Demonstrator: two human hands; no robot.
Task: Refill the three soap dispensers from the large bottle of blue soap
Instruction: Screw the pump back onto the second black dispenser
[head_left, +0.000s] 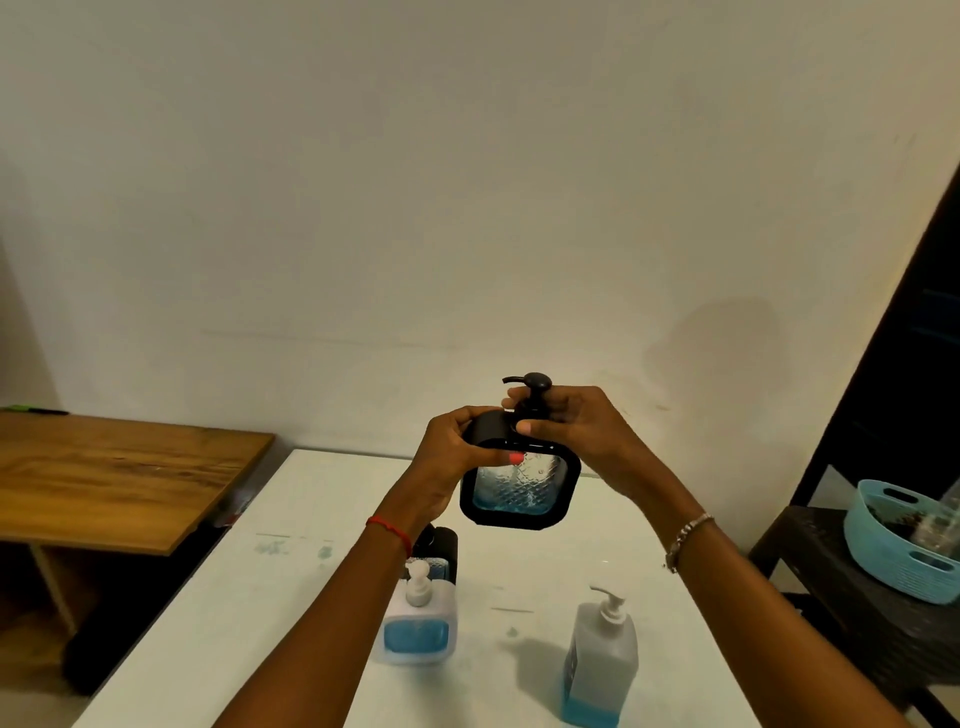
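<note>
Soap dispenser in hand: black square-framed dispenser (519, 488) with a patterned clear window, held up above the white table (291, 597), tilted toward me; I see only a thin pool of blue at its base.
Left hand: my left hand (452, 452) is wrapped around the dispenser's upper left shoulder, thumb pressed on the front face.
Right hand: my right hand (566, 426) is closed around the neck of the black pump head (532, 389), fingers curled behind, thumb in front; I judge this a twisting grip, though I cannot tell whether the pump is coming off or going on.
Second dispenser: white-framed dispenser (418, 631) stands on the table below my left wrist, its window showing blue most of the way up.
Third dispenser: dark dispenser (441, 551) stands just behind the white one, largely hidden; level not readable.
Supply: large bottle (602, 660) of blue soap stands upright on the table to the right, pump fitted, blue only in its bottom part.
Surroundings: wooden table (119, 478) to the left; blue basket (904, 540) on a dark shelf to the right.
Progress, my estimate: white unit appears filled; the held unit looks nearly empty and not yet refilled; dark rear unit unknown. At least one pour remains.
</note>
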